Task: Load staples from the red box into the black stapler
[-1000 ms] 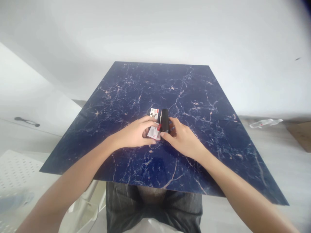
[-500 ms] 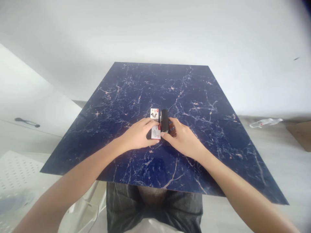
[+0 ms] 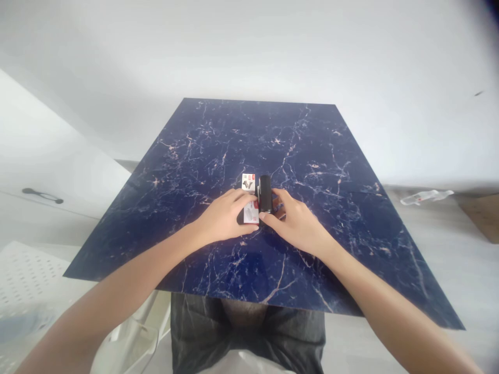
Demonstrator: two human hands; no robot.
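Observation:
My left hand (image 3: 224,215) is closed around a small white and red printed box (image 3: 250,214), its thumb at the near end and a finger across the top. A picture of a dark device shows on the box's far end. Right beside it, a black oblong object with rounded edges (image 3: 265,193) stands on the blue marbled table (image 3: 249,140). My right hand (image 3: 298,221) grips this black object, thumb at its near end and fingertips along its right side. What kind of object it is I cannot tell. Whether box and black object touch is unclear.
A white wall (image 3: 249,52) rises behind the table's far edge. On the floor to the right lie a clear plastic wrapper (image 3: 427,197) and a brown cardboard box (image 3: 483,215). A white perforated chair (image 3: 31,275) stands at the lower left, below a cabinet handle (image 3: 42,196).
Almost nothing differs. Both hands, the printed box and the black object sit a few pixels further right in the picture, their hold unchanged.

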